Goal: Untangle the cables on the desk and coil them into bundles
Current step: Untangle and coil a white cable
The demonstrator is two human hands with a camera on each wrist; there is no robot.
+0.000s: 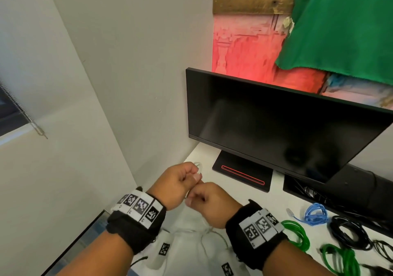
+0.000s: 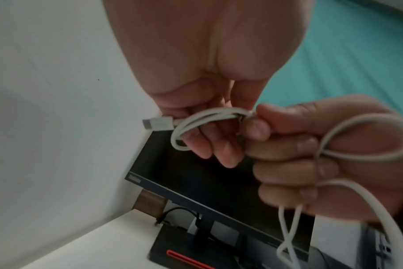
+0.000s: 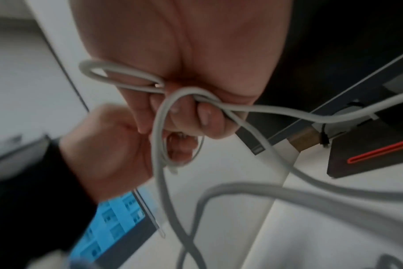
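A white cable (image 1: pixel 198 166) is held between both hands above the desk's left end. My left hand (image 1: pixel 195 176) pinches a small coil of it (image 2: pixel 196 118), with the white connector (image 2: pixel 158 124) sticking out to the left. My right hand (image 1: pixel 191 199) touches the left one. Its fingers (image 2: pixel 288 151) are curled round the cable beside the coil. In the right wrist view the cable (image 3: pixel 276 111) loops round the right hand (image 3: pixel 191 116) and trails down in loose curves, with the left hand (image 3: pixel 117 142) behind it. More of the white cable (image 1: pixel 214 233) lies on the desk beneath my wrists.
A black monitor (image 1: pixel 276 126) on a base (image 1: pixel 242 175) stands close behind the hands. On the white desk (image 1: pixel 276 201) to the right lie a blue bundle (image 1: pixel 314 214), green cables (image 1: pixel 297 233), and black cables (image 1: pixel 348 233). A wall (image 1: pixel 106 105) runs along the left.
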